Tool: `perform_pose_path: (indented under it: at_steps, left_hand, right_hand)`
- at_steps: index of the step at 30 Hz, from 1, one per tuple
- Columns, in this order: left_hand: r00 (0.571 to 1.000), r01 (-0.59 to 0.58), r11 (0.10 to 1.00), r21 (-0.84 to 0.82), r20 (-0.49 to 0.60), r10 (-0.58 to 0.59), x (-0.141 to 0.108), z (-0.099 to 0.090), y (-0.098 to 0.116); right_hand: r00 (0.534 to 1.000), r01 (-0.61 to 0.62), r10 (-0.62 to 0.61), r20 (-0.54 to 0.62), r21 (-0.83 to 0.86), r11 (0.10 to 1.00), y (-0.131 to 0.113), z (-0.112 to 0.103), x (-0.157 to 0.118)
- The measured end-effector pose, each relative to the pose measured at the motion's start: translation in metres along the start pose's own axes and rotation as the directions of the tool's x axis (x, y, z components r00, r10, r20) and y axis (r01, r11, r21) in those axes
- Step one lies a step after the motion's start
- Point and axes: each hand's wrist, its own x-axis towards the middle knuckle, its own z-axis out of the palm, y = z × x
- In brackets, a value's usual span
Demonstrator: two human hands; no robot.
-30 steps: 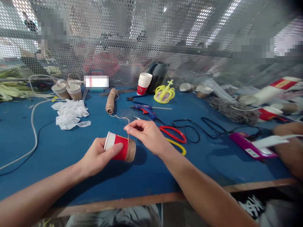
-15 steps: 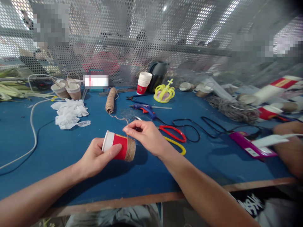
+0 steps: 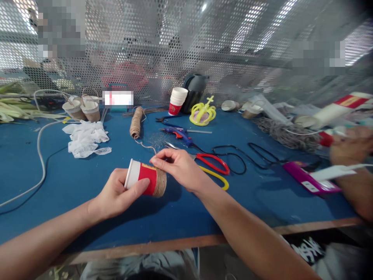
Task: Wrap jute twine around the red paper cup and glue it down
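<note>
My left hand point(image 3: 118, 192) is closed around a red and white paper cup point(image 3: 148, 179), tilted on its side with its rim to the left. Brown twine point(image 3: 161, 182) is wound in close rows round the cup's base end. Between thumb and forefinger, my right hand point(image 3: 175, 167) pinches the loose twine just above the wound part. That strand runs back to a twine spool point(image 3: 136, 123) lying on the table. Scissors point(image 3: 214, 163) with one red and one yellow handle lie just beyond my right wrist, beside a blue glue gun point(image 3: 179, 134).
White gloves point(image 3: 87, 138) and twine-wrapped cups point(image 3: 91, 111) lie to the left. At the back stand stacked paper cups point(image 3: 178, 102), a dark jug point(image 3: 196, 93) and a yellow crown-shaped piece point(image 3: 203, 112). A purple power strip point(image 3: 309, 181) and another person's hand point(image 3: 349, 147) are at the right.
My hands and the cup have barely moved. At the far right, the other person's hand has come further into view, over the things on the table.
</note>
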Motion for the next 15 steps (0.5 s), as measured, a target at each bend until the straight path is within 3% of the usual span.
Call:
perform_pose_path:
  at_steps: [5, 10, 15]
  left_hand:
    - [0.98, 0.194, 0.953, -0.233, -0.007, -0.201, 0.002, 0.004, -0.001]
    - [0.926, 0.337, 0.779, -0.529, 0.035, -0.377, 0.008, 0.006, 0.003]
    - [0.863, 0.32, 0.675, -0.665, -0.09, -0.498, 0.018, 0.004, 0.006]
  right_hand:
    - [0.999, -0.034, 0.034, 0.015, -0.01, 0.999, 0.002, 0.0, 0.002]
    - [0.994, -0.098, 0.102, 0.044, -0.097, 0.99, 0.013, 0.0, 0.01]
    - [0.991, -0.02, 0.002, -0.136, -0.136, 0.991, 0.016, -0.003, 0.013]
